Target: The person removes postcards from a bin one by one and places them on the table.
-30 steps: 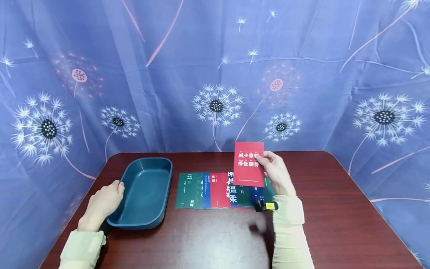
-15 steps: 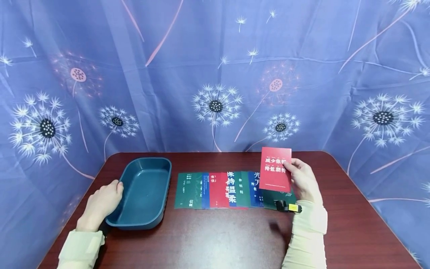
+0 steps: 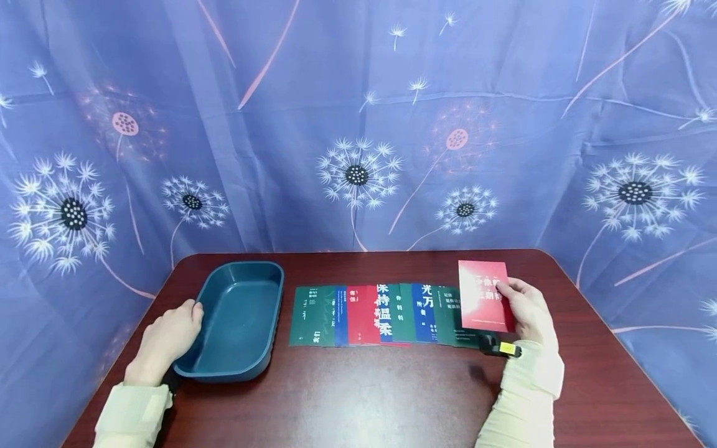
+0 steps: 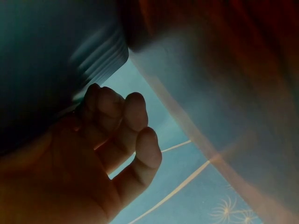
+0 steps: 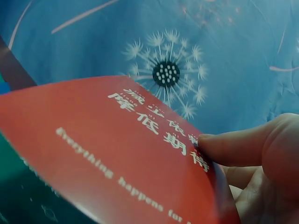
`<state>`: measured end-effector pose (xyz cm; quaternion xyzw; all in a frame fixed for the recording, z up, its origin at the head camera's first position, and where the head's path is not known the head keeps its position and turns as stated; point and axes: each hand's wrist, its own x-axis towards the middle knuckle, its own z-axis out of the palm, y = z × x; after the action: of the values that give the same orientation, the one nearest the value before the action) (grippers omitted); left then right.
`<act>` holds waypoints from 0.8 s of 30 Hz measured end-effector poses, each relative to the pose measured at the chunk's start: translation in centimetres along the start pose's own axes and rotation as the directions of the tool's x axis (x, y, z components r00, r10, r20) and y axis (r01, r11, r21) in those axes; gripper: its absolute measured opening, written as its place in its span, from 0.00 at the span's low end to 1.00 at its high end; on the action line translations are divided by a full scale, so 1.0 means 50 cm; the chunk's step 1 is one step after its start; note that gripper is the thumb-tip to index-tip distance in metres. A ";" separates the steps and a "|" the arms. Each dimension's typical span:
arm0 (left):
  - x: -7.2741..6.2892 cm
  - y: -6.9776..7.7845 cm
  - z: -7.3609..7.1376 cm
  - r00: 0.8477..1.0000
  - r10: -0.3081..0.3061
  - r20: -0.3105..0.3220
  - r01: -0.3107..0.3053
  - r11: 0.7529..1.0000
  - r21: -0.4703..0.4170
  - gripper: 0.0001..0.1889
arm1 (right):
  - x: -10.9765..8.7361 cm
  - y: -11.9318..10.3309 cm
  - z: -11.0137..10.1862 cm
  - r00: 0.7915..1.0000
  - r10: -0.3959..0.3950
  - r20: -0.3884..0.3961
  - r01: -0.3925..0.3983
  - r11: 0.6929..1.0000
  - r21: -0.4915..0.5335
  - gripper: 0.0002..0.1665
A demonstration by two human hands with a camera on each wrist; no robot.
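Observation:
My right hand [image 3: 529,308] pinches a red card [image 3: 483,311] with white lettering by its right edge, thumb on the printed face. In the right wrist view the card [image 5: 121,154] bows slightly. It is held over the right end of a row of overlapping cards [image 3: 364,314] in green, blue and red, partly hiding the last green one [image 3: 450,323]. At the left, my left hand [image 3: 168,339] grips the left rim of a dark teal tray [image 3: 238,330]. In the left wrist view its curled fingers [image 4: 145,149] show beside the tray's ridged side [image 4: 98,53].
The cards and tray lie on a dark reddish-brown wooden table [image 3: 358,398]. A blue curtain [image 3: 291,124] with dandelion prints hangs behind the table and along both sides. The tray's right wall stands close to the leftmost green card [image 3: 305,317].
My right hand has carried the red card rightward and a little lower along the row, uncovering blue and green cards beneath. The left hand keeps its grip on the tray.

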<state>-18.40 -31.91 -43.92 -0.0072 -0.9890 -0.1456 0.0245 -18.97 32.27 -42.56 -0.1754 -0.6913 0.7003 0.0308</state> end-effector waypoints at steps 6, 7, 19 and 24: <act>-0.002 0.000 0.000 1.000 0.000 -0.008 0.000 1.000 0.001 0.21 | 0.007 0.019 -0.009 0.999 0.020 -0.032 -0.025 0.986 -0.164 0.17; -0.001 0.001 -0.001 1.000 0.000 -0.010 0.000 1.000 0.001 0.21 | 0.008 0.022 -0.010 0.999 0.023 -0.031 -0.028 0.983 -0.182 0.19; -0.004 0.001 0.000 1.000 -0.003 0.000 0.003 1.000 -0.006 0.22 | 0.018 0.039 -0.009 0.996 0.062 -0.057 -0.077 0.943 -0.323 0.28; -0.002 -0.003 0.001 1.000 0.004 0.002 -0.004 1.000 -0.005 0.23 | 0.022 0.044 -0.005 0.994 0.089 -0.064 -0.105 0.934 -0.340 0.29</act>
<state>-18.31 -32.03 -43.99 -0.0094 -0.9886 -0.1481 0.0237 -19.47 32.73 -44.92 -0.2286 -0.7923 0.5654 -0.0184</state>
